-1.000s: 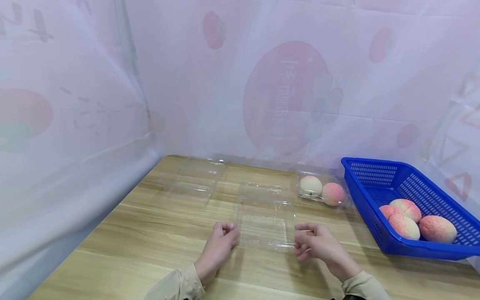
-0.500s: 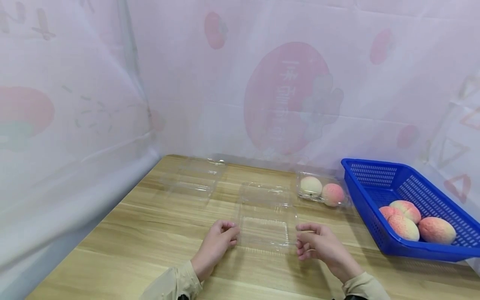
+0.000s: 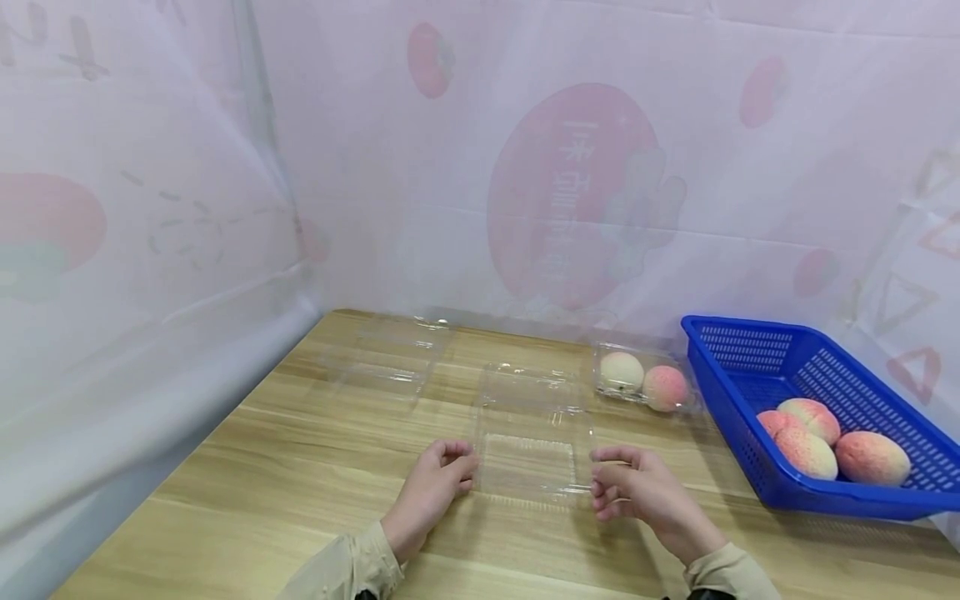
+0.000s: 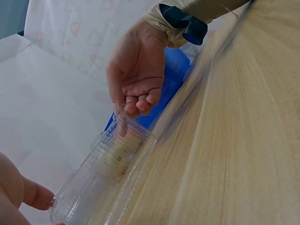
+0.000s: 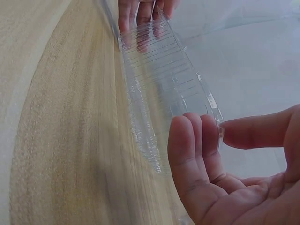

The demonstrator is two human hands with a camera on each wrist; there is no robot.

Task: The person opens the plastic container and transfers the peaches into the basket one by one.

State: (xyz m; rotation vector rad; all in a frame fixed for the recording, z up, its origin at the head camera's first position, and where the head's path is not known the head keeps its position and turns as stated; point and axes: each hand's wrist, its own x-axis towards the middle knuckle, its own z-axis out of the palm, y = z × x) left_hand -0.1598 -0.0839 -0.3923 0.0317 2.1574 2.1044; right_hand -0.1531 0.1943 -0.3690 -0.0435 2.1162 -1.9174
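A clear plastic clamshell container (image 3: pixel 528 462), with its lid folded back on the far side, is between my two hands close over the table. My left hand (image 3: pixel 431 496) pinches its left rim, the thumb on the near side in the left wrist view. At the right rim, my right hand (image 3: pixel 648 496) pinches the edge between thumb and fingertips, as the right wrist view shows with the thumb (image 5: pixel 255 131). Nothing shows inside the container's base. Behind it to the right, another clear container (image 3: pixel 600 375) holds two peaches (image 3: pixel 665 388).
A blue plastic basket (image 3: pixel 738 442) stands at the right with several peaches (image 3: pixel 873 458) inside. More clear clamshell packaging (image 3: pixel 390 358) lies at the back left of the wooden table (image 3: pixel 285 500). Printed white cloth (image 3: pixel 390 183) hangs behind and at the sides.
The container has shifted very slightly toward me and to the right, with both hands still at its rims. The basket and the other containers have stayed in place.
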